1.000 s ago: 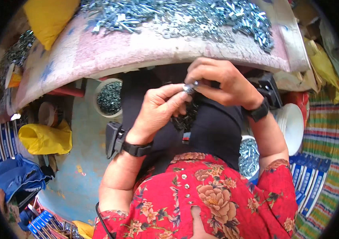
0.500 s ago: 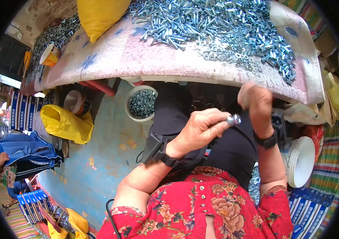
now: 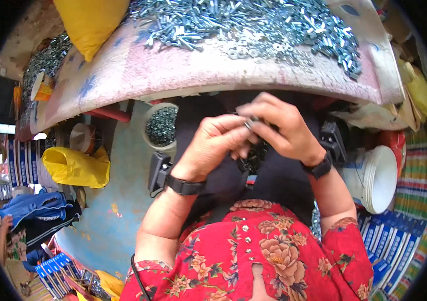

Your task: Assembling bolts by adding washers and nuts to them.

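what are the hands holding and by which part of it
A small metal piece, pinched by thumb and fingers of the left hand; the right hand meets it too. Which part is gripped cannot be told.

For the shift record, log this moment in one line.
left hand: pinching small metal part | right hand: at the same part, grip unclear | table: loose metal pieces, washers | white bucket: small dark parts

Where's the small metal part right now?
Head view, just right of and above centre: the small metal part is at the fingertips of the left hand and right hand, above the dark trousers.
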`<state>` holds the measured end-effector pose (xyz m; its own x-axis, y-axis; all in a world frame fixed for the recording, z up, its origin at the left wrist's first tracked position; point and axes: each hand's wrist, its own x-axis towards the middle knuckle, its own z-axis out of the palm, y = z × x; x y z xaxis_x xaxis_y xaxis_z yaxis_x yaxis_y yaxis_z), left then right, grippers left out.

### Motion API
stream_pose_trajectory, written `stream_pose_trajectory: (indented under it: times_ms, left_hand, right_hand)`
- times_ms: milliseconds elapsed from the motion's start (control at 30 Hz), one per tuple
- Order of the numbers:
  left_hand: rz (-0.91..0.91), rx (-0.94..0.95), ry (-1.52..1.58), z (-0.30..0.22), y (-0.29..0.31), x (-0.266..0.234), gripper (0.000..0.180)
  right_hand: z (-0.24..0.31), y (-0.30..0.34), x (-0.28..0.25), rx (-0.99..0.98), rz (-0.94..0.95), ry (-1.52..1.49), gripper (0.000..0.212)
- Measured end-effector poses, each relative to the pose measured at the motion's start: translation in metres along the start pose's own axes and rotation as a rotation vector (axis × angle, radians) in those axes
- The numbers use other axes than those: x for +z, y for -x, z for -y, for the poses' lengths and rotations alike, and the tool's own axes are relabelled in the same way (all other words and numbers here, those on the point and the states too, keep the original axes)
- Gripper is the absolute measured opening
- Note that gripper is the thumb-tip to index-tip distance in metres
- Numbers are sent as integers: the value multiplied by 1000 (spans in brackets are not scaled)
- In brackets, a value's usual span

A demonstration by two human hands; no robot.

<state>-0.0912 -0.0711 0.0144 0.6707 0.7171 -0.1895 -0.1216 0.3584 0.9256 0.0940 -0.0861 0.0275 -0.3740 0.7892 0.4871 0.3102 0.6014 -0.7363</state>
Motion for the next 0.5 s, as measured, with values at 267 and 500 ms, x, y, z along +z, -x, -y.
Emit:
stream_pose_trajectory:
  times_ms: [267,500]
  left_hand:
    - [-127,586,-954,74,-23,6,13]
    - [-594,900,-1385,-2,-76,-73,14]
  right_hand:
    - [-45,62,19,387,95,441,30]
    - [-53,56,1,449,-165,359,17]
